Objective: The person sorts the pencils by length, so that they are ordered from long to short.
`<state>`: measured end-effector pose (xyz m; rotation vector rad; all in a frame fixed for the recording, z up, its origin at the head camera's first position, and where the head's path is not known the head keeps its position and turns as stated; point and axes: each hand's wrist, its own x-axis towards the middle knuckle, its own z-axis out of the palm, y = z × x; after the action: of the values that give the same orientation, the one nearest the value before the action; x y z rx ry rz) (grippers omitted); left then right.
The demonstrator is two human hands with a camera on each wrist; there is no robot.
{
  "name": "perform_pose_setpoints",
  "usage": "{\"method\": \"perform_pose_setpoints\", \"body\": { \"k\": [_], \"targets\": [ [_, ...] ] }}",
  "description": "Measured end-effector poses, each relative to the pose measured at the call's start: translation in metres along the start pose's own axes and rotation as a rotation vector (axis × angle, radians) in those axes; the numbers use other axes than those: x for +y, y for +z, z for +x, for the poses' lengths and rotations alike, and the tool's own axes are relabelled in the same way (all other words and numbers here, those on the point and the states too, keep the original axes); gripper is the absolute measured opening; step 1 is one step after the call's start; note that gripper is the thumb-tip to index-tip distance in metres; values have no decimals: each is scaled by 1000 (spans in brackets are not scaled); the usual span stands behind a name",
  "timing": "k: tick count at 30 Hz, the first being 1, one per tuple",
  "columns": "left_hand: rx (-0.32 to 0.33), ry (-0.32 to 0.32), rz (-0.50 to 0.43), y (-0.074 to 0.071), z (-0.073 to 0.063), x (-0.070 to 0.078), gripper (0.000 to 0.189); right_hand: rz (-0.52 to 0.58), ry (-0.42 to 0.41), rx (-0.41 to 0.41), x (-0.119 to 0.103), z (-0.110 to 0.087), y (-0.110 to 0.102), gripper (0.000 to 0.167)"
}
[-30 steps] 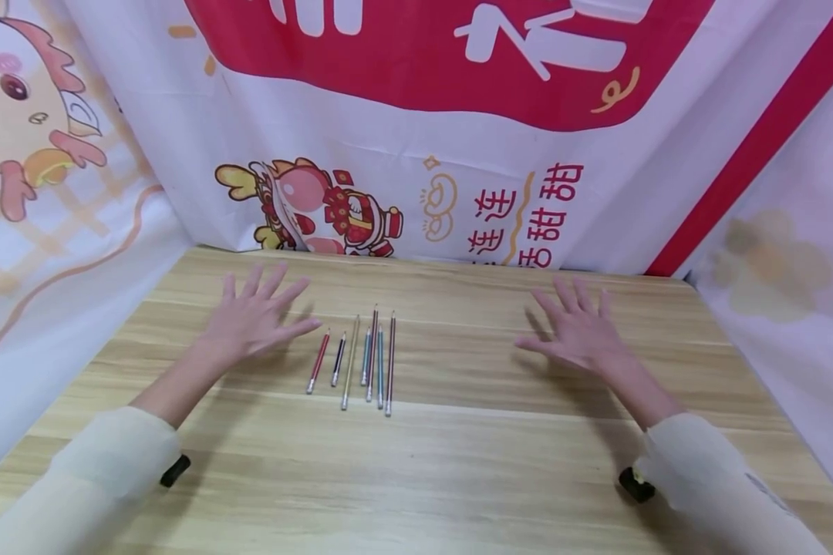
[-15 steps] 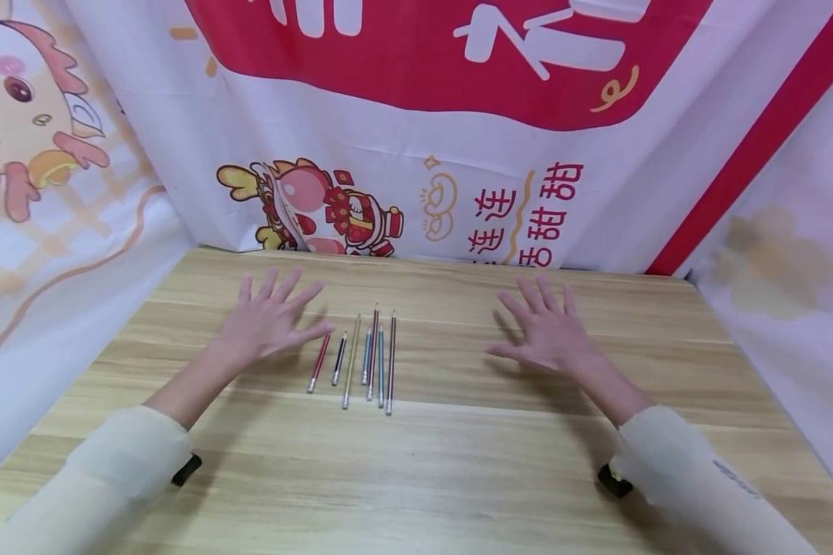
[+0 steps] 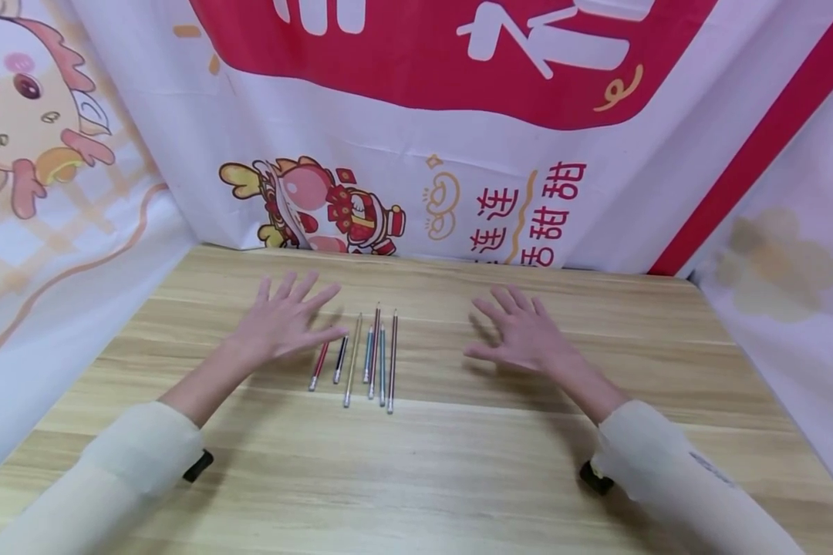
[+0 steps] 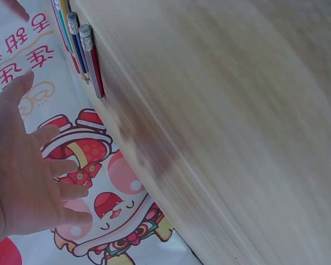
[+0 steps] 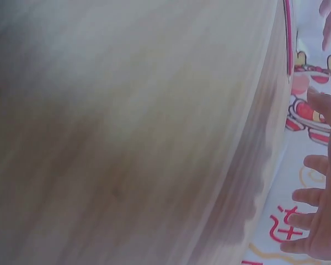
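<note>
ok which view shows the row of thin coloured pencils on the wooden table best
The head view: all six thin coloured pencils lie side by side on the wooden table, between the open left hand and right hand. The left wrist view catches only a few ends at its top edge; the right wrist view shows none.

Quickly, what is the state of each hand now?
Left hand: open, fingers spread, holding nothing, beside the thin coloured pencils.
Right hand: open, holding nothing.

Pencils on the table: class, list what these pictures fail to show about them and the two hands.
- Pencils, head view: any print on them is too small to read.
- Pencils, left wrist view: cut off by the top edge.
- Right hand, right wrist view: cut off by the right edge; table blurred.
- Left hand: palm hidden, faces down.
</note>
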<state>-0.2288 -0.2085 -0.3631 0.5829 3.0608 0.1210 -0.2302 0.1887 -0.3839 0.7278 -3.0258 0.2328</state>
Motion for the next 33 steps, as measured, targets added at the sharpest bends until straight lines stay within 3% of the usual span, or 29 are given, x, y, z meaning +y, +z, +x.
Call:
{"method": "perform_pose_setpoints", "body": {
  "k": [9, 33],
  "targets": [
    [-9, 30, -25, 1, 3, 8, 81, 69, -83, -8, -21, 12, 4, 88],
    [47, 156, -87, 6, 16, 26, 70, 356, -55, -78, -65, 45, 12, 68]
  ]
}}
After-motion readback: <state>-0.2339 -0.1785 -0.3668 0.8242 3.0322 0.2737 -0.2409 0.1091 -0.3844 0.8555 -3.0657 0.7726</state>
